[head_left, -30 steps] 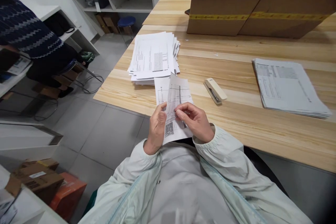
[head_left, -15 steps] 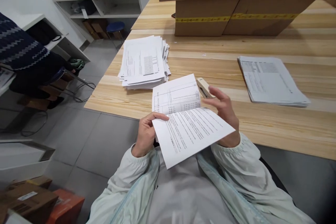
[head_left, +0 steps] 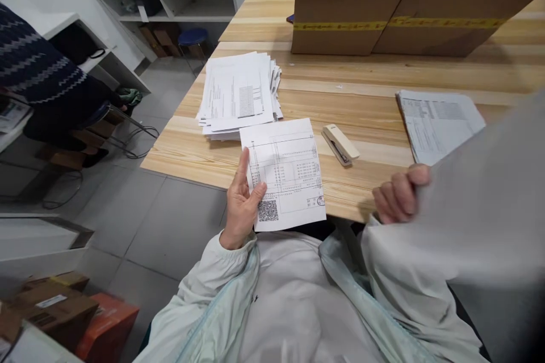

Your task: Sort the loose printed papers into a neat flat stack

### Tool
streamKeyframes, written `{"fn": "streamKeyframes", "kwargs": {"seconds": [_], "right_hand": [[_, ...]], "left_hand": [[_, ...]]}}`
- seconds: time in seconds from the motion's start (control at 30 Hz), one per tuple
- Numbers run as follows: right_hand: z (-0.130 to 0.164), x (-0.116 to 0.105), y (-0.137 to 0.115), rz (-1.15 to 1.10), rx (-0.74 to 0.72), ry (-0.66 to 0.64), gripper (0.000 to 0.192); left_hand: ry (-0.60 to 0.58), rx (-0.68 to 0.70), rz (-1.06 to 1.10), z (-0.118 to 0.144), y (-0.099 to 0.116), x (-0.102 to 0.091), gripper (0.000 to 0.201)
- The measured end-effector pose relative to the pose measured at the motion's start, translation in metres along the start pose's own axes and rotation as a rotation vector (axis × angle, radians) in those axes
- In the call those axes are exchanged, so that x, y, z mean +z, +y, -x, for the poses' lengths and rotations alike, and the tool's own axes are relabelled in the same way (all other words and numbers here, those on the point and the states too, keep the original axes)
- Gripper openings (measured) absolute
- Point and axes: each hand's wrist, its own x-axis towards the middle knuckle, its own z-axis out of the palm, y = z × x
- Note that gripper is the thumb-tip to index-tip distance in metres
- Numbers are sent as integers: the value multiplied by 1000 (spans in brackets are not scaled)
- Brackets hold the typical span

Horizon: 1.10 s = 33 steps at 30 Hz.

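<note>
My left hand (head_left: 243, 204) grips a printed sheet (head_left: 293, 176) by its left edge, thumb on top; a QR code and table lines show on it. Off to the right, my right hand (head_left: 400, 193) is closed on the edge of another sheet of paper (head_left: 481, 210), smeared by motion. That sheet covers part of a small paper stack (head_left: 440, 119) on the table. A beige stapler (head_left: 340, 144) lies between my hands, just beyond them. Past the left-hand sheet stands a thicker, uneven pile of printed papers (head_left: 238, 91).
Large cardboard boxes (head_left: 340, 28) are stacked at the back of the wooden table (head_left: 183, 153). On the left, a person in a patterned sweater (head_left: 38, 62) sits by a shelf. Cardboard boxes (head_left: 55, 312) and an orange box (head_left: 108, 326) are on the floor at lower left.
The blurred sheet has come away from the left-hand sheet and swung right in my right hand. My left hand keeps the other sheet. The stapler is now fully uncovered.
</note>
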Motion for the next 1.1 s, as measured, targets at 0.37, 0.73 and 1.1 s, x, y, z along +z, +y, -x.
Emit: {"fn": "streamKeyframes", "kwargs": {"seconds": [0.37, 0.73, 1.1], "right_hand": [[-1, 0, -23, -402, 264, -52, 54], [-1, 12, -17, -93, 120, 2, 43], [27, 67, -25, 278, -46, 97, 33]], "left_hand": [[-103, -125, 184, -4, 2, 4, 65], [-95, -197, 243, -4, 5, 6, 60], [-103, -226, 226, 13, 4, 21, 44]]}}
